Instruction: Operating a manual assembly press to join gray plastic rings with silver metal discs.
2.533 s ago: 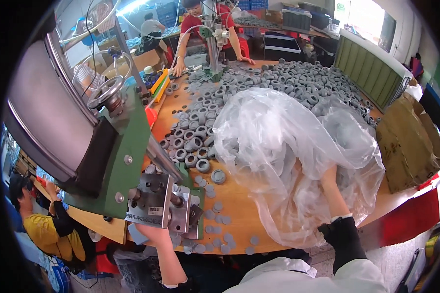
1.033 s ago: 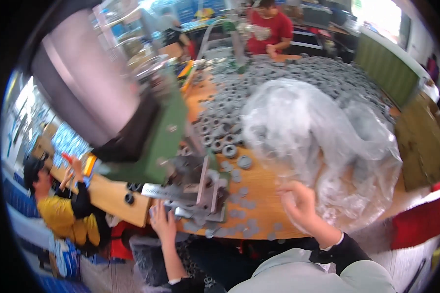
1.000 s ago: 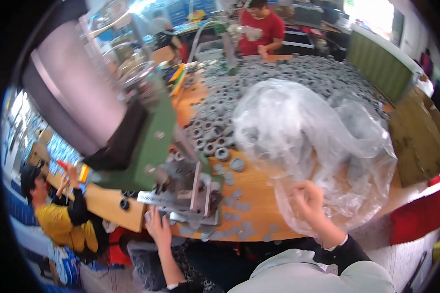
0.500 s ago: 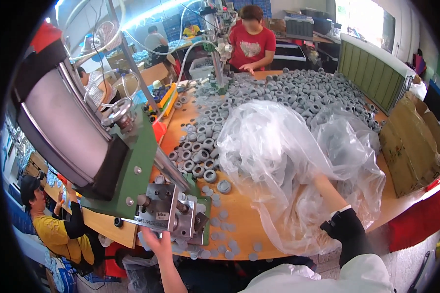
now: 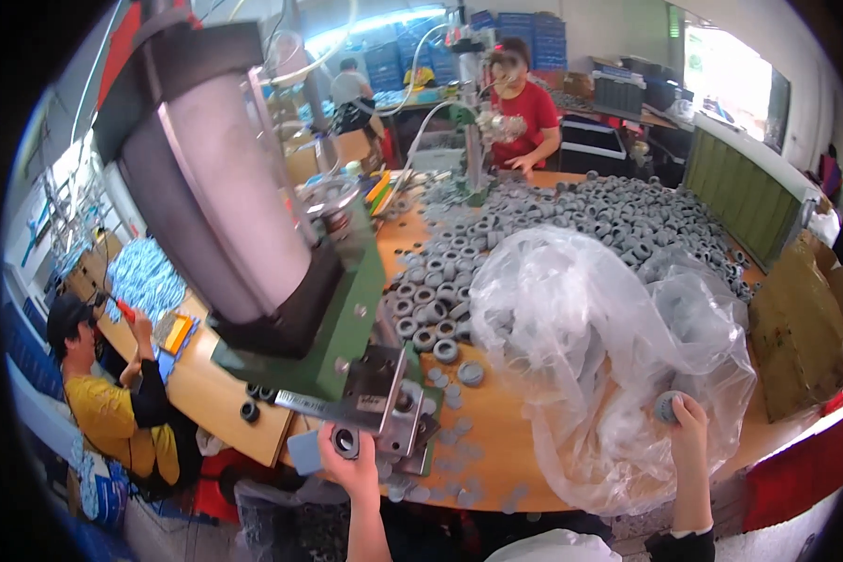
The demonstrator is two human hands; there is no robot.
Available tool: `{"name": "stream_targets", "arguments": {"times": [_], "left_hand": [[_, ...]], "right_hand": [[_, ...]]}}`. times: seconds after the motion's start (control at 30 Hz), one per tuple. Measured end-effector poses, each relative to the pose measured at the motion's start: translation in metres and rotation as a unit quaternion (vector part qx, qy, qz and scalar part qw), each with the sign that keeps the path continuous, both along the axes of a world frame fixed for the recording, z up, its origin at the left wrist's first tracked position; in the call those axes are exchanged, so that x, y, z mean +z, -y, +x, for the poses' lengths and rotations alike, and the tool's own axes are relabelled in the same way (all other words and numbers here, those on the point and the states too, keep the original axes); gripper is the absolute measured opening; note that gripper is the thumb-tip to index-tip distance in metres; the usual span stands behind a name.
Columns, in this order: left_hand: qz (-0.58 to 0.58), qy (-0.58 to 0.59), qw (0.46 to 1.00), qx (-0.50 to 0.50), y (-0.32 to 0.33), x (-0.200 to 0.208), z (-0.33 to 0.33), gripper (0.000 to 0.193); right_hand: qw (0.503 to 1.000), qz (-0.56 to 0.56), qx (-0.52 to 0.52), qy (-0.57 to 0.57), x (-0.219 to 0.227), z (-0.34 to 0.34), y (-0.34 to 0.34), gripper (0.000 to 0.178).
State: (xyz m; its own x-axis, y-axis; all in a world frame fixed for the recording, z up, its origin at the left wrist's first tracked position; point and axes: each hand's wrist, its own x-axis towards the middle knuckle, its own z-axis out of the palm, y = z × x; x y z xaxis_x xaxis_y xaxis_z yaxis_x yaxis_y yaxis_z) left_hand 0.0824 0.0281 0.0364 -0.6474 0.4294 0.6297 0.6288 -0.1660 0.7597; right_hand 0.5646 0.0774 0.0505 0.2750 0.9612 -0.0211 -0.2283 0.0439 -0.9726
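Observation:
In my left hand (image 5: 354, 473) is a grey ring (image 5: 345, 442) with a dark open centre, gripped between thumb and fingers. That hand is just below the steel block (image 5: 373, 391) of a pneumatic press (image 5: 220, 187). My right hand (image 5: 691, 433) pinches a grey round cap (image 5: 667, 407), its flat face showing, in front of a crumpled clear plastic bag (image 5: 553, 290). Thin grey discs (image 5: 448, 464) lie loose on the wooden table beside the press. A light blue-grey flat piece (image 5: 304, 452) shows next to my left hand.
A big heap of grey rings (image 5: 618, 211) spreads over the far table. Right of the bag stands a torn cardboard box (image 5: 806, 318), near a green crate (image 5: 745, 197). One person in red (image 5: 529, 117) works across the table; another in yellow (image 5: 112, 412) sits at left.
My right hand has come out of the plastic bag and now holds a grey cap. A grey ring now shows in my left hand. The whole view has shifted.

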Motion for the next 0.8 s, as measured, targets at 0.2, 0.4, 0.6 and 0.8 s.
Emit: {"name": "stream_targets", "arguments": {"times": [0.2,0.4,0.6,0.8], "left_hand": [[-0.142,0.123,0.961,0.201,0.096,-0.081,-0.054,0.046],[-0.322,0.074,0.91,0.251,0.2,-0.156,-0.098,0.082],[-0.202,-0.001,0.973,0.113,0.137,-0.092,-0.09,0.034],[-0.178,-0.135,0.972,0.068,0.071,-0.056,-0.086,0.03]], "right_hand": [[0.958,-0.014,0.283,0.045,0.045,-0.092,0.025,0.02],[0.846,0.14,0.514,0.002,0.03,-0.229,0.008,0.035],[0.854,0.144,0.498,-0.038,0.044,-0.312,0.017,0.03],[0.873,0.227,0.394,0.173,0.045,-0.337,0.011,0.039]]}}
